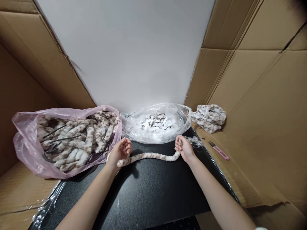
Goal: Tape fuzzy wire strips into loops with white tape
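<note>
A long, thin furry strip, white with light brown patches, stretches between my hands above the black surface. My right hand is closed around its right end, where the strip bends up into the fingers. My left hand has its fingers curled in beside the other end, which pokes out over the wrist; the strip seems to be held low in that hand, though the grip is partly hidden. Left of my left hand, a pink plastic bag lies open, full of similar furry strips with dark wire-like ends showing.
A clear plastic bag with small white tags lies beyond my hands. At right, on cardboard, are a bundle of furry strips and pink-handled snips. Cardboard walls flank the black table.
</note>
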`<state>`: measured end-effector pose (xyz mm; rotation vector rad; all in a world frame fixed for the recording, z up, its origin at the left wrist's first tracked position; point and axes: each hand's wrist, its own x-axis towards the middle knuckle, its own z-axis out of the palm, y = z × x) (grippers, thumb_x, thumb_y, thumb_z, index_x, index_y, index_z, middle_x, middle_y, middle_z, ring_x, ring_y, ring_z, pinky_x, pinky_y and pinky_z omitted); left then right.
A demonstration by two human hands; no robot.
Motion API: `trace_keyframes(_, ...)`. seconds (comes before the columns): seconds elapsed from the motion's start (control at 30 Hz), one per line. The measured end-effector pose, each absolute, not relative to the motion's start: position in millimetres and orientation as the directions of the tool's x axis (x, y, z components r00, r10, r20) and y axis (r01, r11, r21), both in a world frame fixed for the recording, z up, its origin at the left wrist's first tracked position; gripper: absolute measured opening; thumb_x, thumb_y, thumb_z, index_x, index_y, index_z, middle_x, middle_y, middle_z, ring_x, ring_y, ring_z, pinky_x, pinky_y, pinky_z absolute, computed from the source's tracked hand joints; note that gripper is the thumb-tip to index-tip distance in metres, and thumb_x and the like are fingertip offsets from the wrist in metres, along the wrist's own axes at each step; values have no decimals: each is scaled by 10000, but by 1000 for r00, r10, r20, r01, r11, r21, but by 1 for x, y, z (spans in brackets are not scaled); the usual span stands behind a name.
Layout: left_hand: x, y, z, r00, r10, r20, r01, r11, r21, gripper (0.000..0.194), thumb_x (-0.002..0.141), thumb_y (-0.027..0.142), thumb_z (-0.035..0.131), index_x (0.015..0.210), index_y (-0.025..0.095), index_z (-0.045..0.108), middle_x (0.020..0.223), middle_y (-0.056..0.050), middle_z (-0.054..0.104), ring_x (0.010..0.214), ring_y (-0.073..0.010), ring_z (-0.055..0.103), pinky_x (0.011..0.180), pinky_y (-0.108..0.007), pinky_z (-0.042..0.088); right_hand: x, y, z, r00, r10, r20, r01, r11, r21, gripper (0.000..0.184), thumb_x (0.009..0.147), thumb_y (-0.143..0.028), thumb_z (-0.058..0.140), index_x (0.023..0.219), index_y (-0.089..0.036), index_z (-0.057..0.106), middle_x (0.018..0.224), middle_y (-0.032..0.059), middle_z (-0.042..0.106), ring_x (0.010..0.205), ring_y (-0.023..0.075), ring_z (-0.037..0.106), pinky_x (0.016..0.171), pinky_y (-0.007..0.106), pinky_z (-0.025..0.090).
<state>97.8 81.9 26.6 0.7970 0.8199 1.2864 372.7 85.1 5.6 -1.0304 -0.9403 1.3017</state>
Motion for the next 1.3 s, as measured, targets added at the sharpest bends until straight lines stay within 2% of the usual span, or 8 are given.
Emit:
trace_keyframes(0.23,124,58,6,344,938,-37,-71,66,995,312,755,364,697,539,142,656,410,12,570,350,-93,481,418,-202,327,332,55,3,-99,969,228,141,241,-960,140,670,-180,679,804,-214,656,712,-3,572,709,175,491,714,312,379)
trace_keyframes(0.37,136,55,-2,313,949,-26,-48,43,998,458,797,517,611,523,151,597,390,30,489,359,-87,415,405,-207,272,312,39,-5,-368,795,482,530,605,-594,296,727,-169,627,1020,-208,631,1075,86,604,1035,266,471,933,424,317)
trace_keyframes(0.5,143,62,-6,166,986,-8,-157,34,987,516,844,655,417,622,190,447,461,70,382,379,-78,316,388,-196,244,299,30,-12,-708,509,489,392,860,-326,176,823,-215,559,988,-199,619,983,50,629,948,204,501,879,360,361)
trace_keyframes(0.73,145,68,-9,133,991,8,-198,19,980,451,868,606,411,660,208,369,525,77,338,424,-82,307,420,-195,273,282,16,-13,-862,317,396,247,944,-217,164,891,-303,530,965,-260,670,1091,46,600,1037,215,472,875,377,368)
trace_keyframes(0.83,142,64,-9,201,979,45,-140,-17,990,481,876,615,380,645,196,426,529,54,381,453,-100,345,454,-223,298,282,18,-12,-816,326,478,190,931,-310,218,944,-292,478,865,-210,665,1048,57,651,1044,194,520,914,357,395)
trace_keyframes(0.93,139,58,-3,336,937,93,-43,-83,996,551,837,659,421,614,169,535,570,-3,502,561,-146,443,565,-273,363,291,30,-8,-516,606,606,140,757,-638,221,944,-265,485,841,-215,674,903,50,704,932,182,610,882,347,451)
trace_keyframes(1.07,141,50,4,450,886,112,81,-165,983,458,815,561,560,580,168,553,583,-3,523,611,-160,445,636,-286,342,310,52,-4,-15,947,321,-26,321,-947,221,871,-398,593,806,-214,698,796,60,701,782,210,649,749,349,509)
trace_keyframes(1.3,145,49,1,321,939,121,135,-172,976,333,926,482,410,769,198,486,710,9,495,671,-163,427,643,-260,348,308,49,-3,-228,908,352,9,364,-931,405,687,-380,774,1046,-216,681,951,60,680,837,197,622,750,318,498)
